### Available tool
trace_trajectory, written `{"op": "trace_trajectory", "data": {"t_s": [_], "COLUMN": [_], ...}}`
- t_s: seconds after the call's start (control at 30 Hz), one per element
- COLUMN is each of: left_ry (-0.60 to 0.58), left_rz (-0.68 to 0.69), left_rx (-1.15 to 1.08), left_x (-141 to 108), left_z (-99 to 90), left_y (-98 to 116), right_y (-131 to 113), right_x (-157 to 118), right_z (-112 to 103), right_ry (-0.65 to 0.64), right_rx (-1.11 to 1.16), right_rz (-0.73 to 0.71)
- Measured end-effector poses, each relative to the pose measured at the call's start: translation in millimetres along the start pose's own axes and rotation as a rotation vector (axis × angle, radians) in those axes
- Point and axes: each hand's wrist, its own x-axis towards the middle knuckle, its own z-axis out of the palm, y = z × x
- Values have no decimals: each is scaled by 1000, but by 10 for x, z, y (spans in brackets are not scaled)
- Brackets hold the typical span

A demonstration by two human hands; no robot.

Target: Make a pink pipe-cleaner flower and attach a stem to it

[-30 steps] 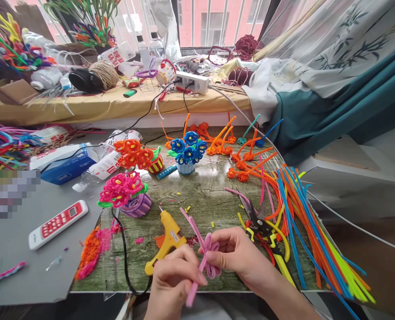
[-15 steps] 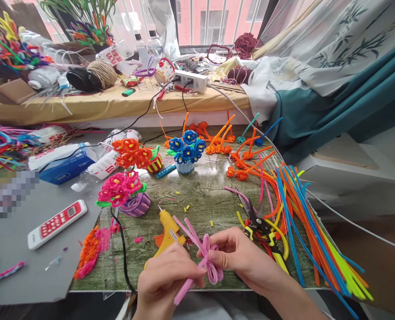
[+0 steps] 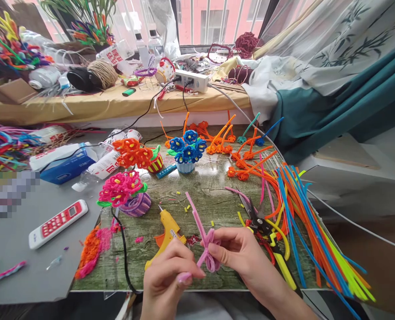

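A pink pipe cleaner (image 3: 212, 263) is bent into several small loops, with a long tail pointing up and away. My right hand (image 3: 242, 253) pinches the loops between thumb and fingers. From the lower left, my left hand (image 3: 170, 273) closes its thumb and forefinger at the shorter tail, whose end is mostly hidden behind the finger. Just beyond my left hand lies a yellow glue gun (image 3: 168, 231). Black-and-yellow cutting pliers (image 3: 262, 224) rest past my right hand, their jaws apart.
Pipe-cleaner flower pots in pink (image 3: 135, 204), orange (image 3: 155, 165) and blue (image 3: 185, 166) stand on the table. Loose orange flowers (image 3: 240, 171) lie behind. Long pipe cleaners (image 3: 312, 222) cover the right edge. A black cord (image 3: 125, 249) runs left of the glue gun, near a white-red phone (image 3: 59, 223).
My left hand has shifted slightly right and turned, and the shorter tail no longer sticks out below it. The two upper strands now lie close together and point more upright.
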Motion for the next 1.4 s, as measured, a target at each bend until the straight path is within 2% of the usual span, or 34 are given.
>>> {"op": "trace_trajectory", "data": {"t_s": [0.13, 0.33, 0.43, 0.7, 0.83, 0.97, 1.07, 1.2, 1.23, 1.3, 1.4], "left_ry": [-22, -144, -82, 63, 44, 73, 67, 312, 327, 280, 280], "left_rz": [-60, -127, -152, -232, -211, -215, -265, -456, -515, -612, -680], "left_rx": [76, 288, 328, 244, 288, 298, 231, -31, -90, -176, -273], "left_x": [35, 57, 69, 69, 78, 84, 71, 48, 47, 53, 74], "left_z": [-48, 1, 66, 187, 198, 187, 176, 217, 239, 289, 351], "left_y": [63, 174, 190, 190, 197, 190, 189, 227, 238, 252, 244], "right_y": [-65, -60, -48, -52, -31, 1, 22, 28, 27, 27, 43], "right_x": [-7, 9, 16, 23, 28, 36, 42, 44, 43, 37, 16], "right_z": [-19, -37, -31, -65, -70, -52, -62, -90, -91, -87, -71], "right_ry": [-26, -7, -9, -15, -33, -3, 46, 91, 87, 68, 50], "right_rx": [-88, -98, -95, -87, -69, -68, -64, -79, -91, -125, -225], "right_rz": [27, 39, 56, 61, 107, 82, 42, -46, -65, -102, -173]}}
